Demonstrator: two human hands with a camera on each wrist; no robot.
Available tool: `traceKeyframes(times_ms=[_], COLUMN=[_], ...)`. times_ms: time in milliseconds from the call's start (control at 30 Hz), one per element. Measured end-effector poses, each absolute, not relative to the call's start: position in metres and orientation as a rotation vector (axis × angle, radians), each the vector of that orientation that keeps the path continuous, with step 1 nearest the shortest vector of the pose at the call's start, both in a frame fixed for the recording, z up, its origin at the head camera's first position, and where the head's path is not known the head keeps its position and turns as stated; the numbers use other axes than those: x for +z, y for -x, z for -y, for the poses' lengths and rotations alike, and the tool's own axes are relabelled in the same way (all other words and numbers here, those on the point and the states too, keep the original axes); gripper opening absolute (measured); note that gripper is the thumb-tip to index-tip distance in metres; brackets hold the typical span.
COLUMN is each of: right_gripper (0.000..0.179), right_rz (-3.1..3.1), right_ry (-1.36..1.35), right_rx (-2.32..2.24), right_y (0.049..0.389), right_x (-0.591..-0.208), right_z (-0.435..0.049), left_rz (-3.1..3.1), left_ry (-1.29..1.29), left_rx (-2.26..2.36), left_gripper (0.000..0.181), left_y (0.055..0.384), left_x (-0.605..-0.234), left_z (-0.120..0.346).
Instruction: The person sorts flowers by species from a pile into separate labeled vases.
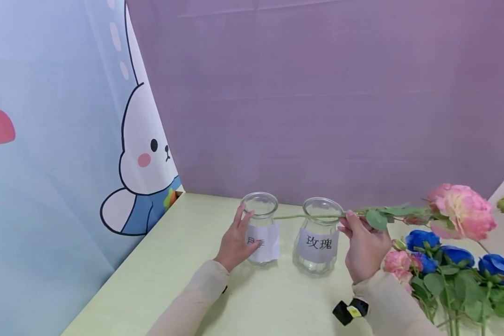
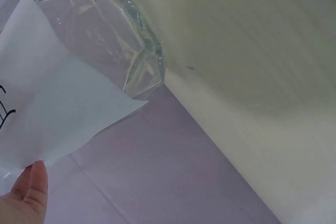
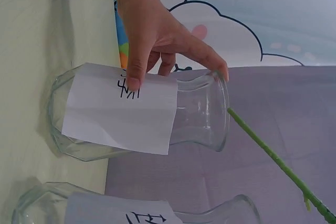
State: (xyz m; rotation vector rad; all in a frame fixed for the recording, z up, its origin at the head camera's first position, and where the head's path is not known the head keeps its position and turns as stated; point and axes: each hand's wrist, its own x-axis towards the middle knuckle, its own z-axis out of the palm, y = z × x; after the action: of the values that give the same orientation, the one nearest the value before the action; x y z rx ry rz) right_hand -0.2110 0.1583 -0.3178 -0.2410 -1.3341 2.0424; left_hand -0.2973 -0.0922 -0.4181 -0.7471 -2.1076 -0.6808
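Purple backdrop (image 1: 319,102), flower (image 1: 462,212) in right hand (image 1: 367,249)

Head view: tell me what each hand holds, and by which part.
The right hand holds the large pink flower by its stem, near the leaves; the left hand holds the left jar by its side and rim.

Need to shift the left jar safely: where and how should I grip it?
Probably around its narrowed neck, just below the flared rim, which should limit slipping. Come from its left, where the left hand is: the left jar stands upright, and the right jar is close on its right.
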Motion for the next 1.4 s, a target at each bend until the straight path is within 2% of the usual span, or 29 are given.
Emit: traceKeyframes(times_ms=[333,800,967,1400], right_gripper=[0.019,0.019,0.013,0.011], right_rz=[1.215,1.168,1.163,1.405], right_ry=[0.09,0.046,-0.02,-0.088], right_rx=[2.009,1.994,1.984,1.899], right_y=[0.221,0.231,0.239,0.257], right_x=[-0.308,-0.304,-0.302,-0.289], right_z=[-0.152,-0.151,-0.15,-0.149], left_rz=[2.159,2.153,2.13,2.156], left_ry=[0.731,0.744,0.753,0.73], left_rx=[-0.699,-0.689,-0.681,-0.665], left_gripper=[0.091,0.091,0.091,0.092], left_y=[0.294,0.295,0.295,0.293], left_x=[-0.414,-0.416,-0.415,-0.413], left_z=[0.092,0.093,0.093,0.093])
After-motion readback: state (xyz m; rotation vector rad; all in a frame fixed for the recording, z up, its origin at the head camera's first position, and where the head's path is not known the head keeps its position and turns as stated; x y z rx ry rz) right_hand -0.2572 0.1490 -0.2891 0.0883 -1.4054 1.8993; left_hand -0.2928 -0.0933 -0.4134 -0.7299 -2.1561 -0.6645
